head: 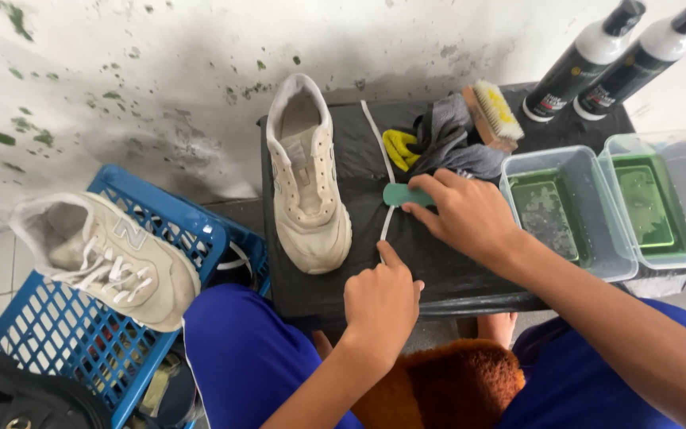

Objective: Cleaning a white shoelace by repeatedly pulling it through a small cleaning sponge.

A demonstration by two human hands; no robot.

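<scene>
A long white flat shoelace (376, 139) lies stretched out on the black plastic-covered work surface (438, 270), running from near the wall toward the person, just to the right of a laceless cream-white sneaker (306, 179) that stands toe-forward on the same surface. The left hand (381, 302) is curled into a loose fist with its index finger pressing down on the near end of the lace, pinning it rather than clasping it. The right hand (464, 213) is closed around a small teal-handled brush (403, 195), whose handle end pokes out to the left of the fingers and sits right over the lace; its bristles are hidden. Just behind that hand lie a crumpled grey cloth (454, 143) and a yellow cloth (399, 148), and behind them a wooden scrub brush with pale and yellow bristles (492, 115). To the right stand two clear rectangular plastic tubs (609, 202) side by side, touching, each holding liquid over a green bottom. Two black-and-white bottles (617, 56) lean against the stained white wall beyond them. To the left, a matching cream sneaker with laces (109, 258) rests on an upturned blue plastic crate (65, 334). The person wears blue shorts (240, 349).
</scene>
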